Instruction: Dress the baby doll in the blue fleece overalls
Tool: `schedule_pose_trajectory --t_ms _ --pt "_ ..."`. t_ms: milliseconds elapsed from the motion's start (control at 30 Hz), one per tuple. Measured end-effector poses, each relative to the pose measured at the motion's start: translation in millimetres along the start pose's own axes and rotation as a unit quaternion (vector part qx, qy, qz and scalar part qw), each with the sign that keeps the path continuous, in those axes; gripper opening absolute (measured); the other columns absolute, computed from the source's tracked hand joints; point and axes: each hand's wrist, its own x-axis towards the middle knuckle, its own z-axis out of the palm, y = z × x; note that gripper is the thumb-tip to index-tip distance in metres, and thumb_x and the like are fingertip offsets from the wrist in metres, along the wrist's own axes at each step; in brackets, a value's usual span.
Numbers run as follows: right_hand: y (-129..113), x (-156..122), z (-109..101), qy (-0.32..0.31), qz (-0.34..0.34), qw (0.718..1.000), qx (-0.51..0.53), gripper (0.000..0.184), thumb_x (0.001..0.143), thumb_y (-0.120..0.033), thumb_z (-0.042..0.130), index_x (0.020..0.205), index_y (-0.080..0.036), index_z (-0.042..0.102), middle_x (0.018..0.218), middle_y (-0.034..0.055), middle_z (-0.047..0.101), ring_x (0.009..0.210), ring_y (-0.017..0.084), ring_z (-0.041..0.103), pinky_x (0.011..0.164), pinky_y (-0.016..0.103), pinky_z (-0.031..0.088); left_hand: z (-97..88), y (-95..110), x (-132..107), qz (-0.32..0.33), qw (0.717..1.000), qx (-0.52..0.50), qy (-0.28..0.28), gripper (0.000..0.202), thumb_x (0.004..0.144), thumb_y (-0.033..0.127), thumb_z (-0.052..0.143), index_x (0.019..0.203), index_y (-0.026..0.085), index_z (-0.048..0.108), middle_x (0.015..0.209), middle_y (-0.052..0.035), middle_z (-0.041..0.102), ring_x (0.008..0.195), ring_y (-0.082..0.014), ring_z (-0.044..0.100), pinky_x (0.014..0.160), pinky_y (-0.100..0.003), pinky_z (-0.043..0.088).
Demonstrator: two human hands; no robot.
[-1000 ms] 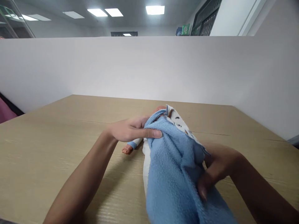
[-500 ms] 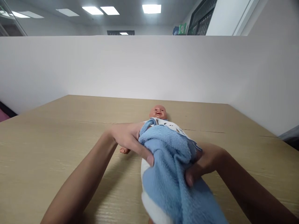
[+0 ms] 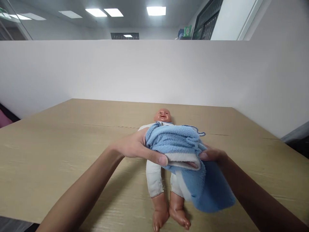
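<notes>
A baby doll [image 3: 163, 115] lies on its back on the wooden table [image 3: 60, 141], head far from me, bare feet near the front edge. It wears white trousers. A light blue fleece garment [image 3: 178, 141] is bunched up over its belly, one loose part hanging down to the right of its legs. My left hand [image 3: 137, 148] grips the left side of the bunched garment, thumb along its lower hem. My right hand [image 3: 212, 156] holds the right side, fingers closed on the cloth.
White partition walls [image 3: 154, 71] stand behind and to the right of the table. A pink object [image 3: 4, 119] shows at the far left edge. Ceiling lights are on overhead.
The blue garment has been pulled up from the doll's legs to its belly, uncovering the white trousers and bare feet. Both hands moved up with it. The doll's head came into view.
</notes>
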Motion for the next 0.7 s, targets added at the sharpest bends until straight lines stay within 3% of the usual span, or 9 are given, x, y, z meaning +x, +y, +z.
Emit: schedule_pose_trajectory --t_ms 100,167,300,400,533,633,700 --pt "-5.5 -12.0 22.1 0.008 0.023 0.998 0.062 0.095 0.069 -0.054 0.093 0.152 -0.022 0.058 0.134 0.0138 0.075 0.124 0.036 0.072 0.108 0.049 0.057 25.0 -11.4 -17.3 -0.024 0.997 -0.007 0.071 0.056 0.090 0.031 0.085 0.142 0.021 0.068 0.128 -0.0118 0.079 0.125 -0.0282 0.073 0.114 -0.042 0.055" --pt "-12.1 -18.5 36.6 0.064 0.049 0.997 0.002 0.088 0.072 -0.044 0.094 0.150 -0.022 0.059 0.139 0.0135 0.073 0.130 0.035 0.067 0.114 0.051 0.053 44.6 -23.0 -29.1 -0.028 0.992 -0.008 0.124 0.053 0.090 0.032 0.085 0.140 0.022 0.070 0.136 -0.0114 0.076 0.131 -0.0292 0.069 0.117 -0.043 0.052" --pt "-18.5 -24.8 64.7 0.205 0.075 0.964 -0.149 0.048 0.086 -0.034 0.081 0.132 -0.022 0.072 0.132 0.0121 0.075 0.126 0.034 0.068 0.121 0.053 0.045 86.5 -54.5 -49.1 -0.023 0.968 -0.033 0.249 0.056 0.083 0.034 0.091 0.135 0.023 0.072 0.139 -0.0098 0.074 0.133 -0.0316 0.067 0.120 -0.043 0.049" --pt "-12.0 -23.3 82.8 0.193 0.048 0.958 -0.206 0.023 0.086 -0.025 0.073 0.109 -0.022 0.078 0.113 0.0086 0.080 0.106 0.031 0.072 0.111 0.047 0.053 111.1 -79.4 -61.6 -0.059 0.940 -0.028 0.336 0.053 0.079 0.043 0.093 0.124 0.021 0.075 0.127 -0.0104 0.078 0.122 -0.0345 0.071 0.110 -0.045 0.056" --pt "4.6 -19.3 98.9 0.186 0.079 0.936 -0.288 0.004 0.083 -0.021 0.069 0.083 -0.023 0.072 0.086 0.0023 0.078 0.083 0.025 0.072 0.086 0.037 0.058 127.4 -101.1 -72.5 -0.119 0.893 0.051 0.431 0.052 0.086 0.060 0.082 0.118 0.020 0.075 0.118 -0.0110 0.080 0.113 -0.0361 0.072 0.100 -0.045 0.058" --pt "15.6 -17.2 105.0 0.196 0.111 0.922 -0.314 0.009 0.082 -0.019 0.067 0.086 -0.023 0.073 0.087 0.0016 0.080 0.081 0.023 0.074 0.081 0.034 0.056 130.2 -108.7 -74.0 -0.141 0.861 0.151 0.465 0.046 0.099 0.060 0.065 0.116 0.019 0.076 0.116 -0.0096 0.081 0.112 -0.0336 0.072 0.100 -0.042 0.056" --pt "21.6 -15.8 106.6 0.212 0.131 0.915 -0.316 0.016 0.080 -0.017 0.065 0.090 -0.023 0.074 0.092 0.0025 0.081 0.083 0.023 0.076 0.079 0.033 0.056 128.0 -112.9 -72.7 -0.141 0.858 0.183 0.458 0.043 0.103 0.059 0.059 0.114 0.021 0.076 0.116 -0.0087 0.081 0.112 -0.0322 0.073 0.100 -0.039 0.054"
